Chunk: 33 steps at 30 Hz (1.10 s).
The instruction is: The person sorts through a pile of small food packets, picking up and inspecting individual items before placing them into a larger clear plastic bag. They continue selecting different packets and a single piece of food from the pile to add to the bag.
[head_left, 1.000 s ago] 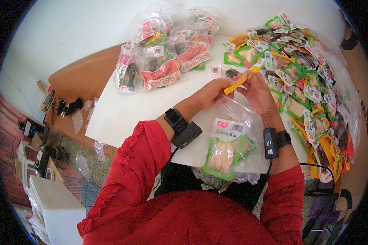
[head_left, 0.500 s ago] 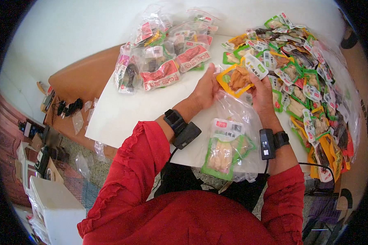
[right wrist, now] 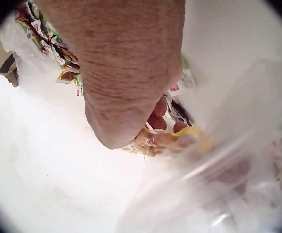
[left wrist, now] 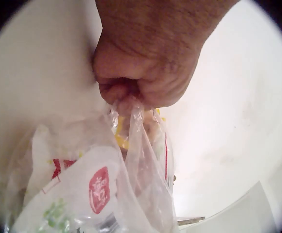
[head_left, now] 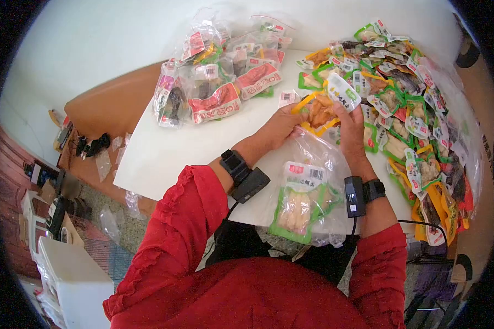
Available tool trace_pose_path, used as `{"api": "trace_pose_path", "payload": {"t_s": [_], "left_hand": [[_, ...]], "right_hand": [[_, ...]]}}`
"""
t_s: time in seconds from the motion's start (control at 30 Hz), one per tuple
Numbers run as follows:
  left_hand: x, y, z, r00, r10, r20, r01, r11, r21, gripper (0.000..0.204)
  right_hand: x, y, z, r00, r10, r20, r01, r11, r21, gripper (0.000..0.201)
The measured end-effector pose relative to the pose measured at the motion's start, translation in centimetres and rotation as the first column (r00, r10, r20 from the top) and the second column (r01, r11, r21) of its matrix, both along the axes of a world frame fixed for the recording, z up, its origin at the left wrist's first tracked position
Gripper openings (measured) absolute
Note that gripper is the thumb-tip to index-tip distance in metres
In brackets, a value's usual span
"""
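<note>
My right hand (head_left: 352,129) grips a yellow-edged snack pouch (head_left: 319,113) by its right side, with brown food showing through its clear window and a white label at the top. At its left edge, my left hand (head_left: 280,129) pinches the gathered mouth of a clear plastic bag (left wrist: 141,160), fingers curled. The bag hangs below both hands, over the table's front edge. Inside it lies a green-edged pouch (head_left: 293,211) with pale food and a white label. In the right wrist view the yellow-edged pouch (right wrist: 155,141) shows beneath the hand, beside the blurred bag.
A large heap of pouches (head_left: 400,126) with green and yellow edges covers the right side of the white table (head_left: 164,159). Filled clear bags (head_left: 214,88) stand at the back left. A small white-labelled pouch (head_left: 287,98) lies behind my left hand.
The yellow-edged pouch was edge-on, then turned its face up between my hands. My left fingers, spread half a second ago, have curled in at its left edge by the bag's mouth.
</note>
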State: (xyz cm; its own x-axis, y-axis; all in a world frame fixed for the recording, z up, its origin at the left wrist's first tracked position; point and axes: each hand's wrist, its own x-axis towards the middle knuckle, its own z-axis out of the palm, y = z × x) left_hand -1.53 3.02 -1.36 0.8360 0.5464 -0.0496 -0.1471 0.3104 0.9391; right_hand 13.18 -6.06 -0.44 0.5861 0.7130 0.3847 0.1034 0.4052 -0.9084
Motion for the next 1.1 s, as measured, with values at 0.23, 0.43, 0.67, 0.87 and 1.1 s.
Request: {"api": "trace_pose_path", "payload": {"t_s": [0.23, 0.43, 0.67, 0.87, 1.1], "left_hand": [[0.2, -0.1, -0.2, 1.0, 0.0, 0.022, -0.001, 1.0, 0.008, 0.039], [-0.4, -1.0, 1.3, 0.999, -0.007, -0.034, 0.008, 0.999, 0.043, 0.039], [-0.3, -1.1, 1.3, 0.999, 0.024, -0.026, -0.024, 1.0, 0.005, 0.043], [-0.2, -1.0, 1.2, 0.999, 0.03, -0.025, -0.03, 0.999, -0.019, 0.047], [-0.2, -0.9, 1.0, 1.0, 0.025, -0.008, -0.025, 0.999, -0.025, 0.047]], "right_hand": [[0.0, -0.3, 0.3, 0.999, -0.039, -0.024, 0.037, 0.997, -0.073, 0.023], [-0.1, -0.1, 0.2, 0.997, -0.012, -0.078, 0.009, 0.999, -0.047, 0.027], [0.6, 0.1, -0.5, 0.981, 0.061, -0.187, -0.059, 0.998, 0.018, 0.026], [0.5, 0.2, -0.5, 0.984, 0.102, -0.145, -0.102, 0.995, 0.008, 0.031], [0.1, -0.1, 0.0, 0.978, 0.117, -0.173, -0.118, 0.993, 0.009, 0.035]]}}
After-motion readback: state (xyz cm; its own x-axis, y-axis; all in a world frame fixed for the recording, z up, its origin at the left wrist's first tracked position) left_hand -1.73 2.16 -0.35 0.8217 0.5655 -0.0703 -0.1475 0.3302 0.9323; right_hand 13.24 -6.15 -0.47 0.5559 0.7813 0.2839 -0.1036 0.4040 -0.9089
